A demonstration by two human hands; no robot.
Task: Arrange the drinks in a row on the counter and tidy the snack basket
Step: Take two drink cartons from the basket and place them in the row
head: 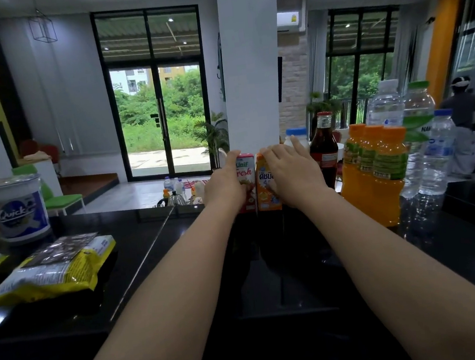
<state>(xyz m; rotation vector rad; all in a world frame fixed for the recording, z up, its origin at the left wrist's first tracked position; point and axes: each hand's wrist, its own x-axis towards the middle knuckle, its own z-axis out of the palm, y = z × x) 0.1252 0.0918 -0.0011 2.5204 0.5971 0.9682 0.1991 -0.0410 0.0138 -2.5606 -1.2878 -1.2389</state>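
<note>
Two small drink cartons stand side by side at the far edge of the black counter (181, 273). My left hand (226, 181) grips the red and white carton (247, 183) from its left side. My right hand (289, 170) holds the orange carton (265, 188), fingers laid over its top and right side. To their right stand a dark glass bottle with a red cap (325, 147), three orange juice bottles (376, 171) and several clear water bottles (419, 137). A white bottle with a blue cap (296, 137) peeks out behind my right hand.
A yellow snack packet (55, 269) lies on a dark tray at the left, with a white and blue instant cup (18, 208) behind it. A white pillar (250, 61) rises behind the cartons. A person stands far right by the window (462, 103).
</note>
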